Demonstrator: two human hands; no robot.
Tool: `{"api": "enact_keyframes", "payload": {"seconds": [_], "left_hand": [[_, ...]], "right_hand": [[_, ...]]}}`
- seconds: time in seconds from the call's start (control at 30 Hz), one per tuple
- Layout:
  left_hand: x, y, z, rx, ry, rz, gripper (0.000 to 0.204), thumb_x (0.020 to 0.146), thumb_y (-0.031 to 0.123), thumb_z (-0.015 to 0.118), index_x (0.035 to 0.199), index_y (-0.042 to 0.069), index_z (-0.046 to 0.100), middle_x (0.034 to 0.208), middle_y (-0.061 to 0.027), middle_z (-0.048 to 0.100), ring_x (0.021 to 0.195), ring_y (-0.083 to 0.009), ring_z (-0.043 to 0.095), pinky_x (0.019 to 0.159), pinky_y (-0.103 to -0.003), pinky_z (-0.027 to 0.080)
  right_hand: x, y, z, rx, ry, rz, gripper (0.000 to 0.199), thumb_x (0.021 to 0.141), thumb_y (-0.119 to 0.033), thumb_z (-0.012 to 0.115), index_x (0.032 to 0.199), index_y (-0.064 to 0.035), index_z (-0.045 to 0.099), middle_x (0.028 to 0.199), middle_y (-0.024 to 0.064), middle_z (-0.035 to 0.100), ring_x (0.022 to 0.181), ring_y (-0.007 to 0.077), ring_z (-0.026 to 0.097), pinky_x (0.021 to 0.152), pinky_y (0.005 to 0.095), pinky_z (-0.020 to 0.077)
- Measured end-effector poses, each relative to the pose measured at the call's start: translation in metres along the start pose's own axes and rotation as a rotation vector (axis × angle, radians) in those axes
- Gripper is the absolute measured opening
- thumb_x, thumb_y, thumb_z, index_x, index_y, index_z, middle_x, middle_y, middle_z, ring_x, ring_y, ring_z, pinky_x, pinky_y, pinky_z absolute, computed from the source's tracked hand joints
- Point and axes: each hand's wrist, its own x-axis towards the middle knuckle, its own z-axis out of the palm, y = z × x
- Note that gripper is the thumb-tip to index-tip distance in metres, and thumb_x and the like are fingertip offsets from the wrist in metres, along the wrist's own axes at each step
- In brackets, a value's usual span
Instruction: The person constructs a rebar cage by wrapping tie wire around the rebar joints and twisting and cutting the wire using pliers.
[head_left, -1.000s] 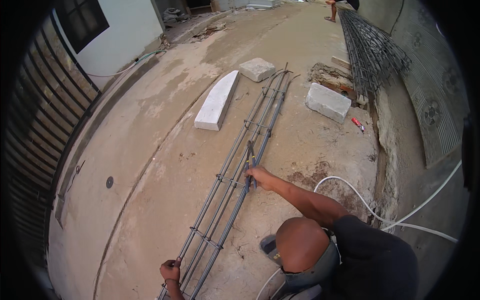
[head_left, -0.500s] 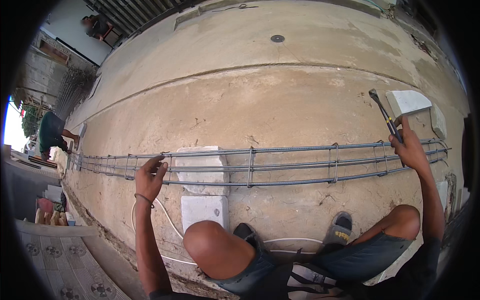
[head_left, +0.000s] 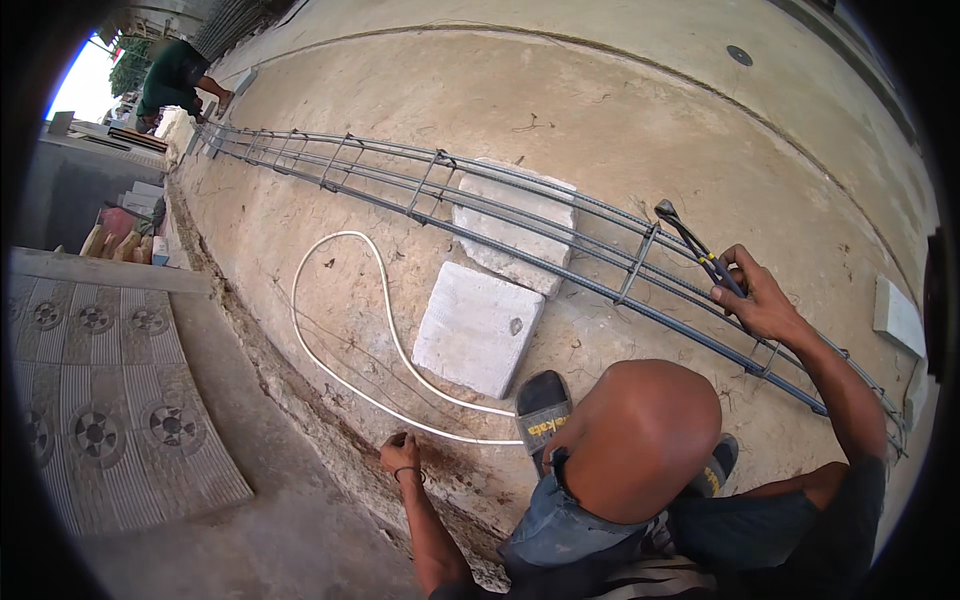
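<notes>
At far left, patterned moulded panels (head_left: 110,400) with round rosettes, grey and matt, lying beside the rough broken edge of the concrete slab (head_left: 600,110). Left hand (head_left: 401,455) now off the rebar cage (head_left: 520,215), which it gripped half a second ago; dropped to the slab's near edge, fingers curled shut, just beside the thin white hose (head_left: 340,300), whether pinching it cannot be told. So: cage no longer steadied on that side, and the view swung left along it. Hose smooth, looping across dusty, cracked concrete. Two pale square blocks (head_left: 480,325), gritty-faced, one under the cage, one nearer the black sandal (head_left: 541,412). Cage long, dark ribbed bars bound by rectangular stirrups, running from the slab's far left corner to its right edge. Right hand (head_left: 757,300) closed around blue-handled pincers (head_left: 690,240), steel head raised above a stirrup, as before.
</notes>
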Motion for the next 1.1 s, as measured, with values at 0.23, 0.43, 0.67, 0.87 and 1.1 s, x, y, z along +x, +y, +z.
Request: {"api": "enact_keyframes", "payload": {"seconds": [0.23,0.43,0.67,0.87,1.1], "left_hand": [[-0.024,0.033,0.061,0.279,-0.332,0.146,0.050,0.065,0.041,0.081,0.092,0.000,0.072,0.089,-0.0207,0.070,0.086,-0.0344,0.068,0.081,-0.039,0.052],[-0.049,0.052,0.063,0.226,-0.389,0.102,0.038,0.078,0.032,0.070,0.097,-0.001,0.071,0.083,-0.0173,0.070,0.079,-0.0260,0.068,0.075,-0.036,0.053],[-0.066,0.150,-0.006,-1.243,-0.530,-0.169,0.025,0.096,0.019,0.050,0.106,0.000,0.063,0.086,-0.0103,0.068,0.070,-0.0169,0.063,0.062,-0.032,0.051],[-0.157,0.304,-0.148,-1.310,-0.301,0.780,0.048,0.092,0.028,0.060,0.130,0.002,0.052,0.094,-0.0143,0.063,0.068,-0.0226,0.058,0.058,-0.033,0.049],[-0.357,0.442,-0.045,-0.729,-0.568,1.326,0.017,0.094,0.011,0.057,0.099,-0.006,0.060,0.082,-0.0113,0.065,0.071,-0.0154,0.060,0.066,-0.026,0.050]], "right_hand": [[-0.011,0.024,0.003,0.071,-0.051,0.047,0.029,0.090,-0.018,0.060,0.110,-0.0054,0.044,0.071,0.0091,0.062,0.063,0.0174,0.060,0.058,0.0347,0.0443],[-0.020,0.038,-0.022,0.262,0.112,0.053,0.026,0.090,-0.021,0.060,0.105,-0.0027,0.048,0.074,0.0071,0.061,0.063,0.0143,0.060,0.057,0.0312,0.0459],[-0.047,0.075,-0.061,0.347,0.353,0.045,0.035,0.086,-0.024,0.067,0.107,-0.0020,0.049,0.076,0.0072,0.058,0.063,0.0152,0.060,0.059,0.0316,0.0488],[-0.050,0.039,-0.097,0.195,0.516,-0.070,0.060,0.083,-0.026,0.069,0.130,-0.0002,0.042,0.078,0.0083,0.059,0.064,0.0185,0.059,0.062,0.0341,0.0474],[-0.121,0.044,-0.162,0.165,0.786,-0.331,0.050,0.081,-0.029,0.070,0.118,-0.0004,0.051,0.083,0.0099,0.060,0.078,0.0201,0.058,0.071,0.0348,0.0471]]}}
